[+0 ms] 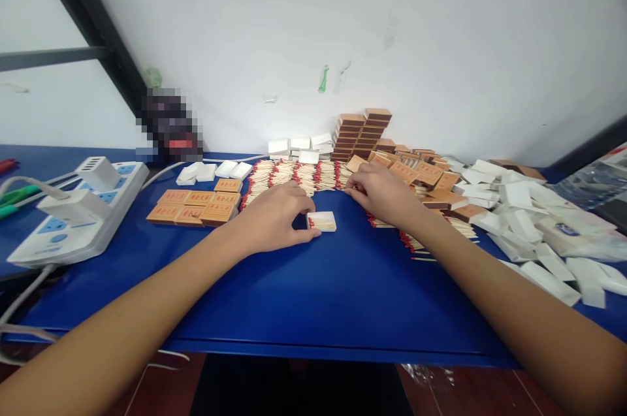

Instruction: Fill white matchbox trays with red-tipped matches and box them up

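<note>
A small white matchbox tray [322,221] with a few matches in it lies on the blue table [313,298]. My left hand [274,220] grips its left end between thumb and fingers. My right hand [382,192] reaches into the row of loose red-tipped matches [298,176] along the back, fingers pinched at the pile's edge; what they hold is too small to make out.
Orange matchbox sleeves lie flat at the left [196,206] and stand stacked at the back [362,132]. Empty white trays [529,226] are heaped on the right. A white power strip [73,213] with plugs and cables sits at far left. The wall rises behind.
</note>
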`<control>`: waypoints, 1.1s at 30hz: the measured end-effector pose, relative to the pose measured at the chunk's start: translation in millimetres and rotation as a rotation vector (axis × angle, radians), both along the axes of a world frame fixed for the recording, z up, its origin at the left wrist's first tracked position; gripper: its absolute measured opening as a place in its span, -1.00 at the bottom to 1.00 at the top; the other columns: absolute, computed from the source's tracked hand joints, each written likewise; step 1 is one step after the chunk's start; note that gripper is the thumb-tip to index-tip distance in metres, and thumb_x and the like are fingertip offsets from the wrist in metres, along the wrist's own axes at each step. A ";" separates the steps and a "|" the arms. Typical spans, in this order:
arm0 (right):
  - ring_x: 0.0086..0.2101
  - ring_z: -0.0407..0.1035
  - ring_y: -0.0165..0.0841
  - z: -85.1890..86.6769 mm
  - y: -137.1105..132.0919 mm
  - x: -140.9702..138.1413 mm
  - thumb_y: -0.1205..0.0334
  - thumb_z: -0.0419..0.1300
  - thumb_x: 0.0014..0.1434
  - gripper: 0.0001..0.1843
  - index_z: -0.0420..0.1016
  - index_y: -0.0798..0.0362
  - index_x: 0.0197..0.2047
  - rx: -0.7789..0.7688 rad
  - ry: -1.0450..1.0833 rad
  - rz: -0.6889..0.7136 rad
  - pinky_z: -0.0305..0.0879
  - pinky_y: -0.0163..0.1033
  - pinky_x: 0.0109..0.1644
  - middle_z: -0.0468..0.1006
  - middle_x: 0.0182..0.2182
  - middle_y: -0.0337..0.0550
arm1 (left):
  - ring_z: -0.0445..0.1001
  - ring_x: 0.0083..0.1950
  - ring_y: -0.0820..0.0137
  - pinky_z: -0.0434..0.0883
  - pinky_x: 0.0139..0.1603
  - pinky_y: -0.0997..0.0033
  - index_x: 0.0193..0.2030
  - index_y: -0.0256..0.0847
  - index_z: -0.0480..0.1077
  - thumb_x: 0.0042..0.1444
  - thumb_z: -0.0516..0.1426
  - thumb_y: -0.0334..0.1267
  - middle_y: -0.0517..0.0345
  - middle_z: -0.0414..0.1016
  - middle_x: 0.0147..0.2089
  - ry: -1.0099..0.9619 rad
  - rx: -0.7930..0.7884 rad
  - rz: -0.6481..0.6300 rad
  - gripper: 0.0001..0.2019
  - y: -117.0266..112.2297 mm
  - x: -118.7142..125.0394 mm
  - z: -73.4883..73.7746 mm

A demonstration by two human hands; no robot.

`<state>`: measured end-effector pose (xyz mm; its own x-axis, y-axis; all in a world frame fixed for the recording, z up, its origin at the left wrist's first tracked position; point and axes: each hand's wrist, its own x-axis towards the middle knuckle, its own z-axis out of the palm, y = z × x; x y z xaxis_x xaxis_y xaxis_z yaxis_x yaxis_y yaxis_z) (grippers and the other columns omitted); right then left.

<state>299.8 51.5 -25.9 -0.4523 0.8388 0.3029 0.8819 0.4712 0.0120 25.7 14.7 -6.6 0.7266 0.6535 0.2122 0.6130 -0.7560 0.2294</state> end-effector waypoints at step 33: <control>-0.14 0.39 -0.08 -4.0 -2.8 -1.3 0.17 0.13 0.45 -0.78 0.50 0.03 -0.24 -0.052 0.089 0.118 0.29 -0.06 -0.08 0.52 -0.24 0.03 | 0.53 -0.04 0.16 0.44 0.04 0.14 -0.03 -0.25 0.61 0.32 0.31 -0.05 -0.01 0.60 -0.12 0.015 0.025 -0.020 -0.71 0.5 -0.6 0.1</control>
<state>298.5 48.7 -29.9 -0.5221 0.7968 0.3043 0.8167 0.5699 -0.0908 25.1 15.2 -6.5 0.7425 0.6338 0.2169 0.6012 -0.7733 0.2013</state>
